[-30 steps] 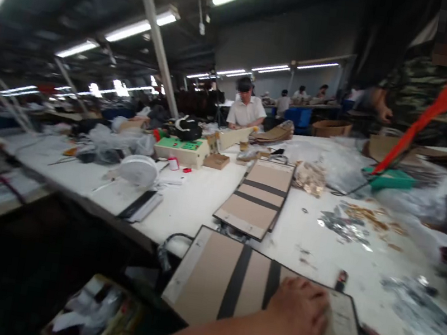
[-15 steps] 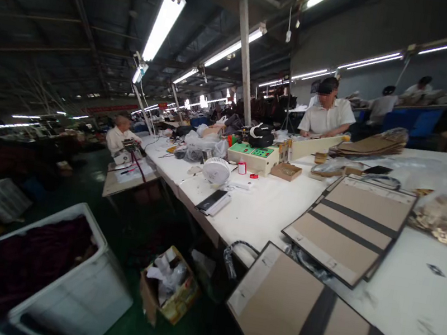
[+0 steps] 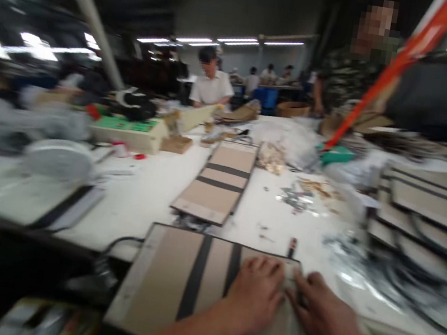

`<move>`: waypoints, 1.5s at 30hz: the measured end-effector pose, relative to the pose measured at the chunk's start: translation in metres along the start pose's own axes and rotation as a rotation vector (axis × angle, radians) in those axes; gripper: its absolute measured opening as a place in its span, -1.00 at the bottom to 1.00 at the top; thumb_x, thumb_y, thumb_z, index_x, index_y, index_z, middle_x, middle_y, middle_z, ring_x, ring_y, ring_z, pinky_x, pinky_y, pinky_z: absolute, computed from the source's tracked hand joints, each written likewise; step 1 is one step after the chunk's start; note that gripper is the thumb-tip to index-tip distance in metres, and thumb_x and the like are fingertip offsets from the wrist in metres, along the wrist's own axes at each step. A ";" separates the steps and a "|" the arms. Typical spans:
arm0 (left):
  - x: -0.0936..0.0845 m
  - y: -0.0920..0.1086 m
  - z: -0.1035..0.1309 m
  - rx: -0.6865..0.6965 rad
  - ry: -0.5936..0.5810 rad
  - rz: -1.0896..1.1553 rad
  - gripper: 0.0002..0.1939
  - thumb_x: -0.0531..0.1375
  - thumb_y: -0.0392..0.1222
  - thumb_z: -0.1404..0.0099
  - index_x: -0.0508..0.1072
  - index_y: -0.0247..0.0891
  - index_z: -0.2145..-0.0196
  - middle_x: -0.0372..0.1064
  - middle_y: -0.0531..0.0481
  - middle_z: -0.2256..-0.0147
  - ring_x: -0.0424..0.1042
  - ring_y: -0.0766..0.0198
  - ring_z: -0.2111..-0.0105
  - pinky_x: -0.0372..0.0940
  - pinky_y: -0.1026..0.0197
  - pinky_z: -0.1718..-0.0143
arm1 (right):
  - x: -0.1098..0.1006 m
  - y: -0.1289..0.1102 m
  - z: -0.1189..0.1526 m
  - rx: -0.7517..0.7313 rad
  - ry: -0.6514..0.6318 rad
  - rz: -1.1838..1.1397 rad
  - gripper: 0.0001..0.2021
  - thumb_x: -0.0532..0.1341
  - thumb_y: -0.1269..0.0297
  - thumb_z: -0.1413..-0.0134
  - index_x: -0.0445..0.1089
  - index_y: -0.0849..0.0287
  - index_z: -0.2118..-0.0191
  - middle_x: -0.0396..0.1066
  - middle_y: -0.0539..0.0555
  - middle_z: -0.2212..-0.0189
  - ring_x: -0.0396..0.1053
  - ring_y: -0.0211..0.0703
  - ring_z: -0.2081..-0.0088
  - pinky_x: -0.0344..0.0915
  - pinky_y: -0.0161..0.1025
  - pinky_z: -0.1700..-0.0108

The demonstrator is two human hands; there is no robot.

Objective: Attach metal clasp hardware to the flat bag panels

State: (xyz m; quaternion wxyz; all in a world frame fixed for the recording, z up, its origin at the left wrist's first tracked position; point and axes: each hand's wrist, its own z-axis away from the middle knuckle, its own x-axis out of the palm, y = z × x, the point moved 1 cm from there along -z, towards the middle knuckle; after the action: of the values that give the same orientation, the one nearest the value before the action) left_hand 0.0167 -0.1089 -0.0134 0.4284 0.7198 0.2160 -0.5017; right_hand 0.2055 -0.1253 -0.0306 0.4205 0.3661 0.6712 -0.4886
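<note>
A flat beige bag panel [image 3: 167, 272] with dark bands and a dark edge lies in front of me, partly over the table's front edge. Across its right part, my left hand [image 3: 258, 286] presses down with bent fingers held together. At the panel's right edge, my right hand [image 3: 323, 305] pinches with thumb and fingers; what else may be between them is blurred. Just beyond the edge stands a small black-and-red handle [image 3: 292, 247]. Further back lies another banded panel stack [image 3: 221, 181].
To the right lie stacked panels with dark handles [image 3: 431, 223]. Loose metal pieces [image 3: 299, 196] and plastic bags [image 3: 287, 138] are behind. On the left are a white fan [image 3: 57, 158] and a green-topped machine [image 3: 127, 132]. A co-worker [image 3: 213, 84] sits across; another person [image 3: 349, 68] stands right, near an orange-red pole [image 3: 391, 75].
The view has swung right and down. Both my hands now show on the near panel's right part; before, only part of an arm and a hand showed at the bottom edge.
</note>
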 end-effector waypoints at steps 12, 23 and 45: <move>0.012 -0.018 -0.025 0.109 0.073 -0.187 -0.52 0.12 -0.13 -0.48 0.35 -0.11 -0.31 0.34 -0.11 -0.28 0.28 -0.07 -0.25 0.24 -0.14 -0.23 | -0.048 -0.008 -0.031 0.011 -0.215 0.199 -0.57 0.23 0.08 -0.31 0.40 0.14 -0.20 0.47 0.21 -0.01 0.50 0.08 0.06 0.40 -0.16 0.12; 0.014 -0.024 -0.029 0.057 0.044 -0.085 -0.48 0.12 -0.05 -0.47 0.34 -0.13 -0.33 0.31 -0.09 -0.30 0.24 -0.04 -0.27 0.18 -0.14 -0.27 | -0.081 0.114 -0.027 0.481 0.038 0.060 -0.65 0.26 0.18 -0.28 0.57 0.06 -0.13 0.55 0.12 -0.09 0.47 0.03 -0.10 0.29 -0.20 -0.09; 0.013 -0.017 -0.020 0.050 0.049 -0.016 -0.44 0.21 -0.06 -0.43 0.29 -0.11 -0.34 0.28 -0.04 -0.31 0.19 -0.03 -0.29 0.16 -0.11 -0.28 | -0.066 0.156 -0.078 0.564 -0.035 0.003 -0.83 0.30 0.26 -0.08 0.63 0.18 0.28 0.59 0.08 0.42 0.49 -0.13 0.37 0.19 -0.31 0.38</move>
State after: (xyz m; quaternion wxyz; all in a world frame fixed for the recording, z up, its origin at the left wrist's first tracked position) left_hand 0.0196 -0.0846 -0.0297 0.4007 0.7406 0.2197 -0.4927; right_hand 0.3550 -0.0163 -0.0107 0.3144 0.4609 0.5009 -0.6617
